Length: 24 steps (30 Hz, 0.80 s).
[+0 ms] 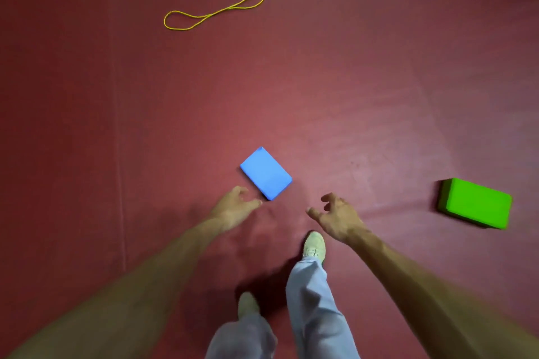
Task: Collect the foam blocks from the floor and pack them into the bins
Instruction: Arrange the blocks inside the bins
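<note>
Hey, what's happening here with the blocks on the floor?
A person is walking across a red floor and reaching both arms out toward a blue foam block lying flat just ahead. The left hand is closest, near the block's corner, and the right hand is off to its side; both are empty with loosely spread fingers. A green foam block lies farther to the right, untouched. A yellow cord trails across the floor beyond. No bin is in view.

blue foam block (pixel 266 173) – flat on the red floor, turned diagonal, broad face up, mid-frame | green foam block (pixel 474 203) – also flat on the floor, a bit skewed, well apart from the blue one, off to the right
</note>
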### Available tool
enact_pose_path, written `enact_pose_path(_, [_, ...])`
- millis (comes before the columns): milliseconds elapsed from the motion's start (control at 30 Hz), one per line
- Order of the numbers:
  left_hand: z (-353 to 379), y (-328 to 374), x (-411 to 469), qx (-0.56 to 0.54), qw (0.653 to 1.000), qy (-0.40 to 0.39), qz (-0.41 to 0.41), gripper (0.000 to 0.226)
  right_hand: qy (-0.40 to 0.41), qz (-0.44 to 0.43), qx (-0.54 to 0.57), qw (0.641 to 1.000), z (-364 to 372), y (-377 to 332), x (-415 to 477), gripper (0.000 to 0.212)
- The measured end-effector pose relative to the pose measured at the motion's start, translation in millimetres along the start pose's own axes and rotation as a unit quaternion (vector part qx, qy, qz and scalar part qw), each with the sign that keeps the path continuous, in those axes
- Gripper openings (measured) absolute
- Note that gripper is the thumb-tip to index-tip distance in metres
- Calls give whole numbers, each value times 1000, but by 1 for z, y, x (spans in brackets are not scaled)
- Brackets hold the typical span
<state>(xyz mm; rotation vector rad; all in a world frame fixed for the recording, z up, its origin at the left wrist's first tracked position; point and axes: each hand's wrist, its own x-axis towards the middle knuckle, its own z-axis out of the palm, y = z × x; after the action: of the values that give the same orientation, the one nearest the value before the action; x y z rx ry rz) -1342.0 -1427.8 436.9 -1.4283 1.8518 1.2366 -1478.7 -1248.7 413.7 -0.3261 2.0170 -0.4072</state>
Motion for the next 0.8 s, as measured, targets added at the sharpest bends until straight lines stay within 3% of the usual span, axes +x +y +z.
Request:
enact_pose_path(133, [20,-11,86,-26,999,9,-41,50,-15,-7,31,999,10,-6,86,52])
enact_pose_path(300, [57,-45,203,-79,994,25,-70,33,-39,-4,21,999,57,12,198,54])
enact_pose_path(567, [154,-132,381,-202,968,43,-141,76,-32,-8,-19,999,167,67,386,68])
enact_pose_path(700, [189,-167,440,-287,941,56,-172,72,2,-21,6,1000,212,82,462,78])
enact_pose_path(800, [206,-178,470,-346,917,70,-185,71,14,13,133,991,235,87,501,81])
